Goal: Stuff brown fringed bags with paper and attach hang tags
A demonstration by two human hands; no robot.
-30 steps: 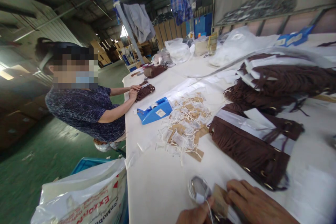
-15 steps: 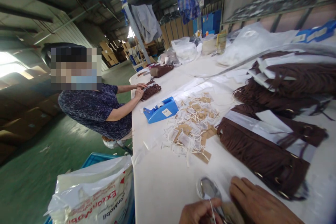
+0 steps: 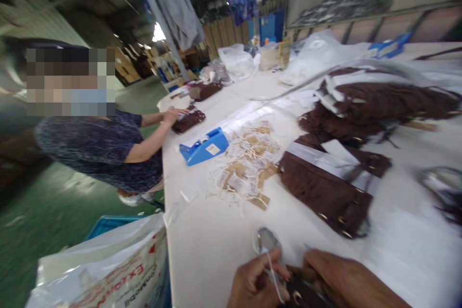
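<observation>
Low in the head view, my left hand [image 3: 257, 279] is closed with a white string [image 3: 275, 276] pinched in its fingers. Close on its right, my right hand [image 3: 346, 272] has its fingers curled at the edge of a dark brown fabric piece with a metal eyelet [image 3: 296, 297]. Part of that piece lies behind my hands and below the frame. A shiny round loop [image 3: 266, 239] stands just beyond my left fingertips. Farther up lies a heap of tags with white strings [image 3: 249, 154], some card-brown, some whitish.
Brown fringed pieces with eyelets [image 3: 325, 192] lie on the white table [image 3: 202, 231], with more stacked behind [image 3: 390, 98]. A blue tape dispenser [image 3: 205, 147] stands left of the tags. Across the table a co-worker [image 3: 97, 149] handles another brown piece. A large printed sack [image 3: 104, 269] stands left of the table.
The view has swung right, so the table's contents sit farther left. My right fingers have curled from lying flatter, and a brown eyelet piece now shows between my hands. My left hand still pinches the string.
</observation>
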